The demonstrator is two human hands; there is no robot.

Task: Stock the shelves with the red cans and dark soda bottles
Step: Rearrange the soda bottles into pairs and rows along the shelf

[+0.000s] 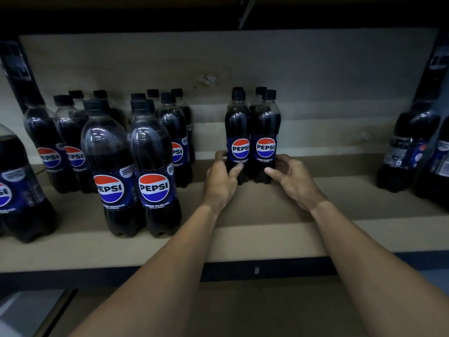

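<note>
Dim bay of a store rack: tan board shelf (267, 222) below, pale back panel (315, 69) behind, dark blue front edge (243, 271) along the bottom.

Near the middle of the shelf, toward the back, a tight cluster of four dark plastic soda bottles (252, 142) with black caps and blue Pepsi labels. Standing upright on the board, long axis vertical, caps up. Front two labels facing the camera; rear two mostly hidden, only caps and shoulders showing.

Held low, near the base, from both sides. Left hand (220, 183) at the cluster's left flank, fingers (220, 155) curled round behind the left front bottle, thumb pressed on its front below the label. Right hand (295, 177) at the right flank, fingers (281, 159) curled against the right front bottle's lower body, thumb touching near its base.

Well apart to the left, more upright bottles of the same kind (153, 166), set in rows, rear ones half hidden by front ones. At the left edge, a larger dark bottle (17, 186), cut off by the frame. At the far right, further dark bottles (408, 147), blurred, labels hard to read, partly cut off.
</note>
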